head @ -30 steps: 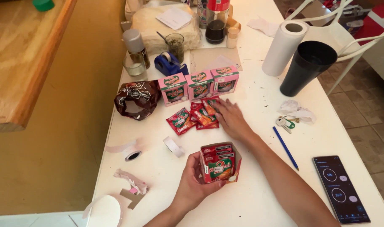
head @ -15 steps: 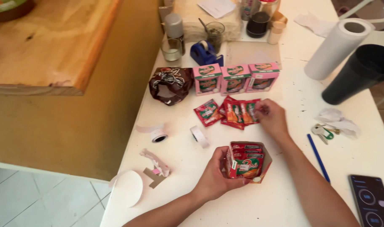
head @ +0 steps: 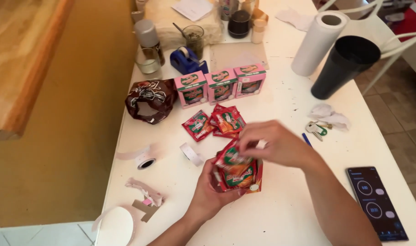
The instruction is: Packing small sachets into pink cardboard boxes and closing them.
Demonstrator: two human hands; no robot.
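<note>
While the left hand (head: 212, 189) grips an open red box (head: 237, 175) from its left side and underneath, the right hand (head: 274, 143) sits above the box mouth, fingers pinched on a red sachet (head: 231, 157) that stands partly inside the box. The box is held just above the white table (head: 285, 214), near its front edge, tilted with the opening upward. More sachets show inside it.

Head view, centre: a loose pile of sachets (head: 217, 122) lies flat on the table just behind the hands, apart from the box. Behind the pile, three pink boxes (head: 220, 85) stand upright in a row, touching side by side.

Head view, left: a crumpled brown bag (head: 149, 100) rests beside the leftmost pink box. A blue tape dispenser (head: 186, 60) stands behind the row, with a glass jar (head: 148, 59) to its left. A tape roll (head: 145, 160) and paper scraps (head: 144, 196) lie near the left table edge; a small strip (head: 191, 153) lies between the roll and the left hand.

Head view, right: a paper towel roll (head: 318, 43) and a black cup (head: 342, 66) stand upright, close together. A crumpled tissue (head: 328, 116) and keys (head: 317, 130) lie right of the right hand. A blue pen (head: 307, 139) is partly hidden by the right wrist. A phone (head: 376, 202) with a lit screen lies flat beside the right forearm.
</note>
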